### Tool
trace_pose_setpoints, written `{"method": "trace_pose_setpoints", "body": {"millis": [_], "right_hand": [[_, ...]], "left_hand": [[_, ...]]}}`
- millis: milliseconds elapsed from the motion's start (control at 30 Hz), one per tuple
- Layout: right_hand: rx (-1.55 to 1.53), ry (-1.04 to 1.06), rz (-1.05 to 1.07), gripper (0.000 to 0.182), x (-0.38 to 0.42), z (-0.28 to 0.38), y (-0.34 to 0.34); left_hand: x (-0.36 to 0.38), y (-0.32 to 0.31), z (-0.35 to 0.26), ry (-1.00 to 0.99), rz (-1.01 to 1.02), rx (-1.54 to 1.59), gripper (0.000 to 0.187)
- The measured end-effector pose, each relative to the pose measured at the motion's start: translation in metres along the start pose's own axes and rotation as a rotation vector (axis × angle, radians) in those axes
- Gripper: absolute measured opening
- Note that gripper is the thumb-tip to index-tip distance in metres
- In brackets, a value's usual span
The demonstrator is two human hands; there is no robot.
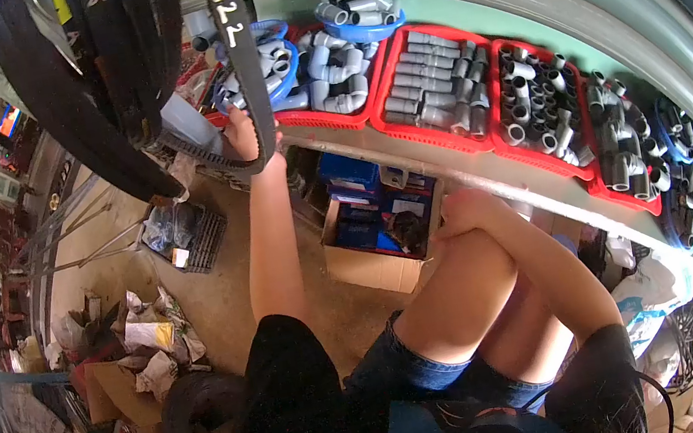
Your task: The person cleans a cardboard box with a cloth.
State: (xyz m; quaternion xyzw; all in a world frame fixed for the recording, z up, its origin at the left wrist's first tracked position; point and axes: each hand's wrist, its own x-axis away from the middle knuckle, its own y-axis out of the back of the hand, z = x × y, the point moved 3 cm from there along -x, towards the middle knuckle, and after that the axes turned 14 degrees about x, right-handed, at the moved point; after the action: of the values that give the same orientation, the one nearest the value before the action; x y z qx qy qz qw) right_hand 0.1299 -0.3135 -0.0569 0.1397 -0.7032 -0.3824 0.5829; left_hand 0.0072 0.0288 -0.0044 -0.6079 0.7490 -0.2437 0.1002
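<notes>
when viewed from the head camera, observed the left hand (241,133) raised behind a looped black belt (252,77), partly masked by it. unable to determine grip spread or pinched, or contact with the belt. noted white handwriting on the belt, above the grip. found other dark belts (60,98) hanging left of the grip. recorded a blue bowl (294,78) of grey pipe fittings just beyond the grip, and red baskets (434,139) of fittings on a bench (409,152) to its right. located an open carton (373,268) holding blue boxes (348,171) below and right of the grip. observed the right hand (457,215) well apart, laid at the knee; finger spread undetermined.
</notes>
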Motion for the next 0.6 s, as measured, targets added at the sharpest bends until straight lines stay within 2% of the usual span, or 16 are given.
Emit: {"method": "trace_pose_setpoints", "body": {"millis": [100, 167, 200, 233, 300, 367, 467, 500, 533, 600], "right_hand": [[-0.12, -0.025, -0.017, 0.085, -0.001, -0.001, -0.004], [-0.138, -0.006, -0.003, 0.085, -0.01, -0.007, -0.011], [-0.125, 0.01, -0.041, 0.082, -0.013, -0.009, -0.015], [-0.107, -0.012, -0.066, 0.081, -0.021, -0.009, -0.019], [-0.118, -0.032, -0.099, 0.08, -0.042, -0.013, -0.029], [-0.124, -0.039, -0.127, 0.079, -0.041, -0.013, -0.025], [-0.107, -0.029, -0.201, 0.078, -0.02, -0.014, -0.02], [-0.189, -0.037, -0.152, 0.078, -0.019, -0.018, -0.022], [-0.278, 0.006, -0.196, 0.079, -0.024, -0.025, -0.03], [-0.391, 0.021, -0.084, 0.077, -0.02, -0.027, -0.03]], "left_hand": [[-0.024, 0.011, 0.01, -0.035, 0.06, -0.032, 0.037], [-0.066, 0.033, 0.03, 0.206, 0.026, 0.048, 0.044], [-0.052, 0.03, 0.03, 0.209, 0.093, 0.127, 0.051], [-0.021, 0.017, 0.027, 0.054, -0.069, 0.032, 0.058], [-0.023, 0.017, 0.02, 0.129, 0.045, -0.088, 0.069], [-0.029, 0.016, 0.021, 0.136, 0.116, -0.035, 0.065], [0.004, 0.008, 0.018, 0.113, 0.161, -0.042, 0.054], [0.022, 0.007, 0.02, 0.091, 0.189, -0.067, 0.052], [0.043, 0.005, 0.023, 0.088, 0.226, -0.101, 0.046], [0.064, 0.017, 0.044, 0.119, 0.312, -0.168, 0.042]]}}
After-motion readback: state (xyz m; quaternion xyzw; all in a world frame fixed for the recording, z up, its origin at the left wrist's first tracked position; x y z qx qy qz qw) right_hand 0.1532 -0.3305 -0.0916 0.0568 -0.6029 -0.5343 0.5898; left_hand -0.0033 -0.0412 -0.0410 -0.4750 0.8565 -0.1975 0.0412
